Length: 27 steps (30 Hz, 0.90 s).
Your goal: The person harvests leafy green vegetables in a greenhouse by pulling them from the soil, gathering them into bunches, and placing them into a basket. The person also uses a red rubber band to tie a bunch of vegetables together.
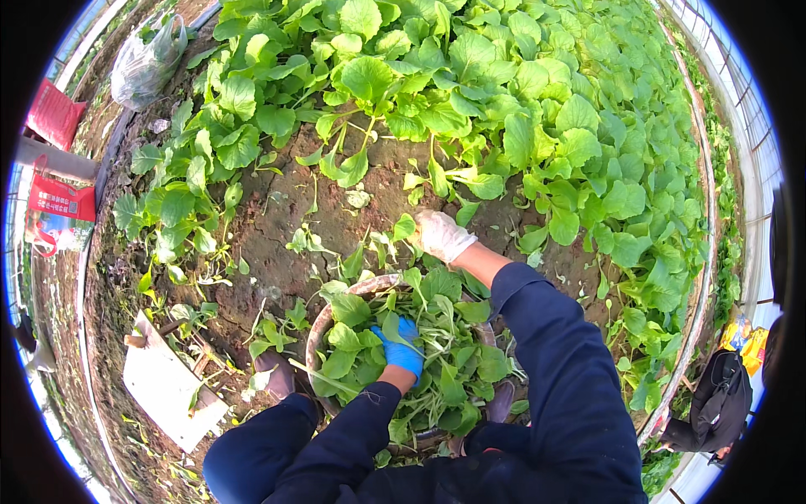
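A round basin [319, 331] heaped with picked leafy greens [450, 372] stands on the soil between my feet. My left hand [401, 345], in a blue glove, rests down among those greens. A leaf lies across its fingers, so its grip is hidden. Just beyond the basin's far rim, my right hand [441, 236] in a thin whitish glove is low over the ground with curled fingers. A small green leaf [404, 227] shows at its fingertips; whether they hold it is unclear. Rooted leafy plants [472, 57] grow thickly ahead and to the right.
Loose leaves litter the bare soil [271, 208]. At the left are a white board [167, 384] with wooden pieces, a clear plastic bag [148, 63] of greens, a red sack [55, 113] and a red printed bag [60, 205]. A black bundle [718, 397] lies at the right edge.
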Motion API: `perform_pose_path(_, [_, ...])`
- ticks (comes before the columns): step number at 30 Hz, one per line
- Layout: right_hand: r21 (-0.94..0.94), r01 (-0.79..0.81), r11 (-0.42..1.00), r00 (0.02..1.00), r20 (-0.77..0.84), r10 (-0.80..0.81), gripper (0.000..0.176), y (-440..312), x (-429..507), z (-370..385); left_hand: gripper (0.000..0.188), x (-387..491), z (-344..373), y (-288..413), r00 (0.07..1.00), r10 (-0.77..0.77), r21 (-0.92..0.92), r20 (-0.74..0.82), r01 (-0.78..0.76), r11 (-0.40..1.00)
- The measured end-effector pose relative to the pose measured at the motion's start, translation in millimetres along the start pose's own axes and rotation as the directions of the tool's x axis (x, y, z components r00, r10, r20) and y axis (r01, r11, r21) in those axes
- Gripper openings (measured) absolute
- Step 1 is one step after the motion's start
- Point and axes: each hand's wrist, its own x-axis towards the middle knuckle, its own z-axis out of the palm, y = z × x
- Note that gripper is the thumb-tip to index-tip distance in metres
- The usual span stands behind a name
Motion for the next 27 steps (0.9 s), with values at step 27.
perform_pose_path(27, [0.588,-0.377,0.715,0.778,0.621,-0.100,0.045,-61.0,-122.6,-123.6,0.032,0.9,10.6,-4.7,0.998,0.047,0.164,-0.029,-0.042,0.986])
